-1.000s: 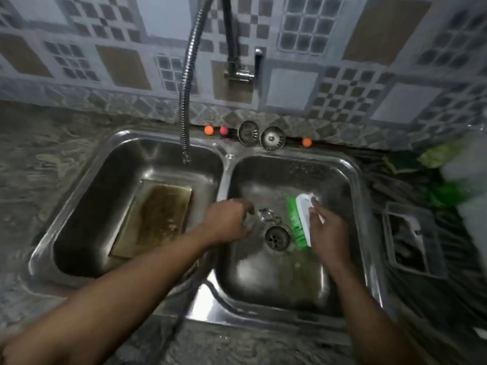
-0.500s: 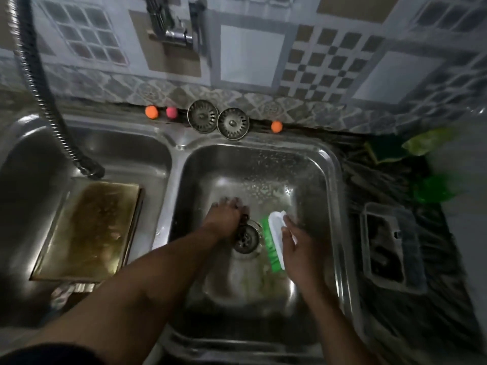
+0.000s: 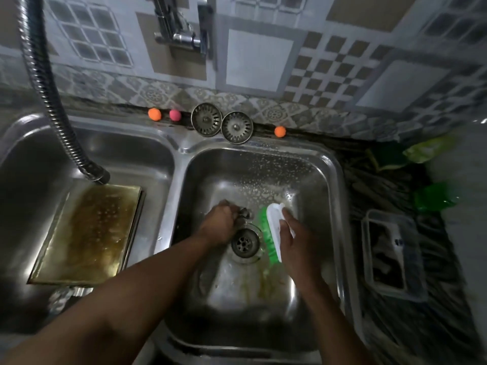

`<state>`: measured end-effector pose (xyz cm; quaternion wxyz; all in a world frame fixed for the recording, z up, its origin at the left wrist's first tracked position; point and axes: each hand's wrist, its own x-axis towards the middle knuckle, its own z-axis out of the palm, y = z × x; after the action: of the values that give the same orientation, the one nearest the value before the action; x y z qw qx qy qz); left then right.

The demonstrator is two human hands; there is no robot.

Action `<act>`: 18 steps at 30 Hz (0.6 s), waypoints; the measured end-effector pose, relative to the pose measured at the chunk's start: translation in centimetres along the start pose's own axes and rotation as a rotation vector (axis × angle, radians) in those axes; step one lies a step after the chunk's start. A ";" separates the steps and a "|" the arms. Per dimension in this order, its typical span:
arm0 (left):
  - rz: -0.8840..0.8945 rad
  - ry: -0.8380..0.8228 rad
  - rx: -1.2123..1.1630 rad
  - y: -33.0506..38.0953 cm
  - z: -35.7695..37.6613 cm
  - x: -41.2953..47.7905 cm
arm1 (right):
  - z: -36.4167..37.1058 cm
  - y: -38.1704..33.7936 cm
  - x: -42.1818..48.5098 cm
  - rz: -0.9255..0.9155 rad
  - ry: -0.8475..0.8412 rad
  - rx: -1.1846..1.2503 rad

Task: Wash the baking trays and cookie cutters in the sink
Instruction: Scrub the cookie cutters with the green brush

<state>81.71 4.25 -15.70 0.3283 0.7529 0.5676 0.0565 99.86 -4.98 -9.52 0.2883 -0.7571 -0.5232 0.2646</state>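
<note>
Clamping cookie cutter in left grip at 12 o'clock of drain, brush clamped in right grip. Could slip loose, wet, under hard scrubbing.

Two basins are holding one baking tray and one brush, while two strainers and three balls are lining the rim.

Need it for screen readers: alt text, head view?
In the right sink basin, the left hand grips a small metal cookie cutter near the drain while the right hand holds a green-bristled scrub brush. A stained baking tray lies in the left basin.
</note>
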 end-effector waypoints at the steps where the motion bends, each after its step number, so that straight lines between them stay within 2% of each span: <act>1: 0.002 0.024 -0.064 0.5 -0.4 -0.7 | -1.0 -0.4 0.0 -0.005 0.053 0.029; 5: -0.034 0.067 -0.212 2.6 -1.1 -3.4 | -7.0 -0.8 0.2 -0.081 0.347 0.025; 8: -0.064 0.100 -0.254 4.7 -1.0 -5.1 | -12.8 0.8 0.0 -0.045 0.477 -0.027; 12: -0.140 0.111 -0.439 6.3 -0.4 -7.3 | -17.4 5.3 -1.3 0.066 0.458 -0.172; 16: -0.272 0.090 -0.827 7.5 0.4 -8.8 | -17.2 8.5 -1.8 0.079 0.373 -0.190; 18: -0.316 0.096 -0.925 8.1 0.8 -9.2 | -16.7 8.8 -1.6 0.091 0.330 -0.197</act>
<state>85.52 -5.48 -9.17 0.6062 0.4293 0.6048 0.2869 116.69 -11.62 -4.02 0.2825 -0.8375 -0.4575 0.0972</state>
